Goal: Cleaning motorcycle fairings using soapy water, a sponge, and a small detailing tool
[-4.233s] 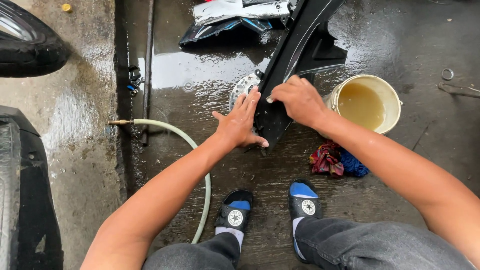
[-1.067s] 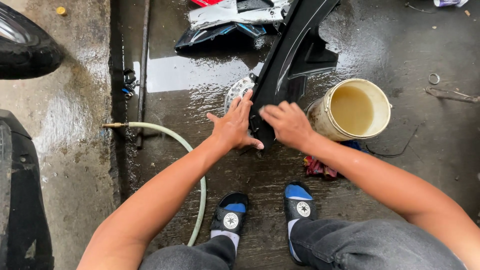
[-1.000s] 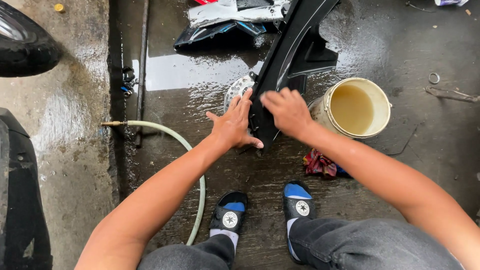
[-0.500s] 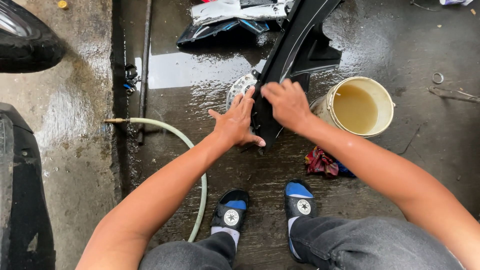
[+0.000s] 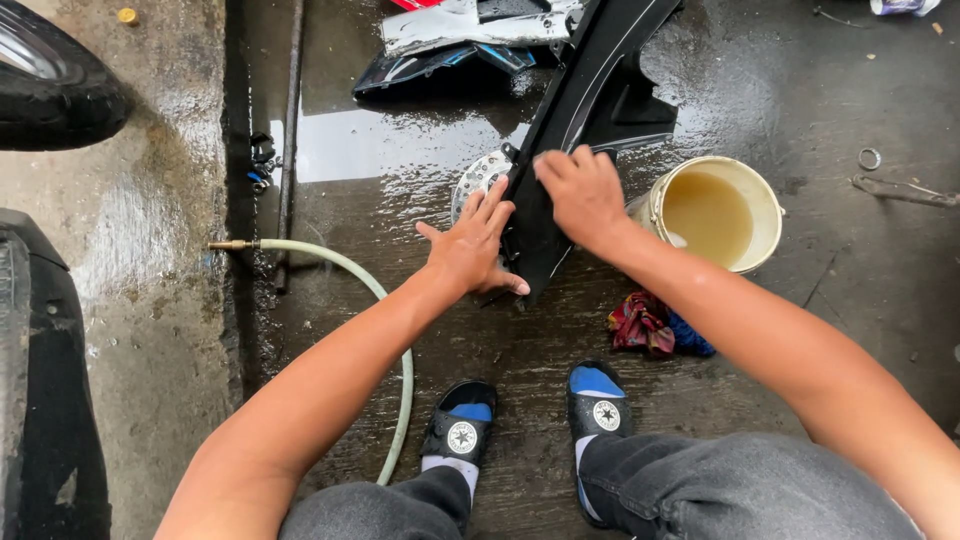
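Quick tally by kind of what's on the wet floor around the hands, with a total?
Black panel under left hand and right hand: 1
Bucket: 1
Hose: 1
Rag bundle: 1
Sandals: 2
Total: 6

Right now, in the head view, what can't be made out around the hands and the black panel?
- Whatever the right hand may hold against the black panel: hidden under palm and fingers.
- Panel's top end: cut by the frame edge.
- Round metal part: mostly hidden behind the left hand and the panel.
- Bucket bottom: hidden by murky water.
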